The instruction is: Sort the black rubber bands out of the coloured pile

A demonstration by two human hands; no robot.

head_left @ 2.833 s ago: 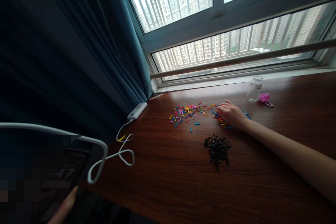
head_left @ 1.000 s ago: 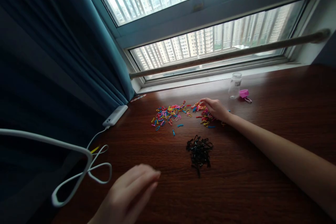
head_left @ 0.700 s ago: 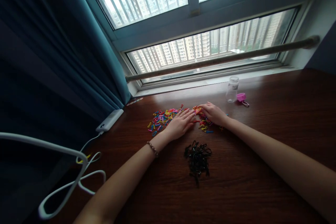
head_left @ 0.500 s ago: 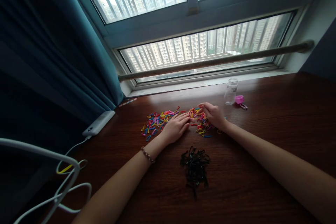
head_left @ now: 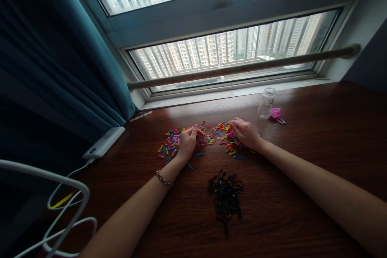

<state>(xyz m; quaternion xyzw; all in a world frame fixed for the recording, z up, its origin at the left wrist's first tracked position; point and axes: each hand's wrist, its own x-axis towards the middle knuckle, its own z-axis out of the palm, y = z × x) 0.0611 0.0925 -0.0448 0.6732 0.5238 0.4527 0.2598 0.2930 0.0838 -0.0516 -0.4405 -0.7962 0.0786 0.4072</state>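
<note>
Small coloured plastic clips, loop-shaped like stitch markers, lie on the brown wooden table in two loose heaps. My left hand [head_left: 188, 142] stands on its edge against the left heap of clips [head_left: 173, 141], thumb on top and fingers reaching rightward, partly hidden. Beside the right heap of clips [head_left: 232, 145] rests my right hand [head_left: 244, 132], cupped with its fingers bent and apart, touching the clips. Neither hand visibly grips a clip. Nearer to me lies a pile of black loop-shaped pieces [head_left: 226, 195], apart from both hands.
A clear jar [head_left: 266, 105] stands at the back right beside a pink lid with a loop [head_left: 275, 113]. At left are a white power bank [head_left: 104, 143], white cables [head_left: 81, 187] and a blue curtain [head_left: 99, 68]. A barred window [head_left: 193, 54] lies behind the table.
My left hand has moved left and turned from palm-down onto its edge, uncovering clips between the heaps. A few blue clips now lie near its wrist. My right hand has barely moved.
</note>
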